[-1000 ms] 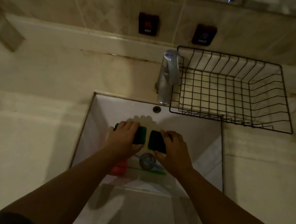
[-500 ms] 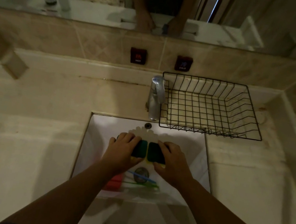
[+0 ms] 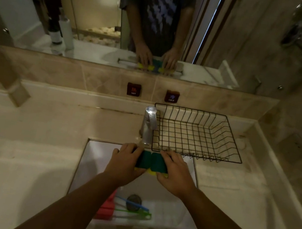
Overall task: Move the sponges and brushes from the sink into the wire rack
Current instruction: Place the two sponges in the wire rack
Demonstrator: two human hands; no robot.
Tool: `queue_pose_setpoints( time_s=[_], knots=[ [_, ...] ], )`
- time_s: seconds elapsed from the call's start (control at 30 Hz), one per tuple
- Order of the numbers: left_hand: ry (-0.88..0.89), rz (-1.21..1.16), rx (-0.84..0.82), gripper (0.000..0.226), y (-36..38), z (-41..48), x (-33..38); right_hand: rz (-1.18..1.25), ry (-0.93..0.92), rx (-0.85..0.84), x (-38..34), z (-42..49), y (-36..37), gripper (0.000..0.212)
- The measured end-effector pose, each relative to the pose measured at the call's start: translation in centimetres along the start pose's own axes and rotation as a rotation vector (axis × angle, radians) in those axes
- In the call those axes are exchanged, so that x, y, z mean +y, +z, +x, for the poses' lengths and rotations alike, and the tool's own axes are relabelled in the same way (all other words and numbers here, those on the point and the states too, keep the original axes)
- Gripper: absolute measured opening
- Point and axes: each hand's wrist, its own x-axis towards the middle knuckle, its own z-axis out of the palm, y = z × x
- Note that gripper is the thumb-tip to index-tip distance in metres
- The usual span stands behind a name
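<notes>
My left hand grips a green-and-yellow sponge, and my right hand grips a second one. The two sponges touch side by side, held above the back of the white sink, just in front of the tap. The black wire rack stands on the counter behind and to the right, with nothing in it. Down in the sink lie a red brush, a blue brush and a green brush beside the drain.
A chrome tap rises between the sink and the rack's left edge. A mirror above reflects a person and both hands. Hot and cold buttons sit on the tiled backsplash. A wall borders the counter at right.
Both hands have lifted the two sponges up from the sink floor toward the tap and rack. The camera has tilted upward, bringing the mirror into view.
</notes>
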Motion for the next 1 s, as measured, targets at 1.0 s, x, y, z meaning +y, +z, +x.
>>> queue_pose_setpoints(
  time_s=[1.0],
  knots=[
    [0.177,-0.032,0.163,0.06,-1.0,7.0,8.5,0.01,0.017,0.153,8.4,-0.1,-8.1,0.071]
  ],
)
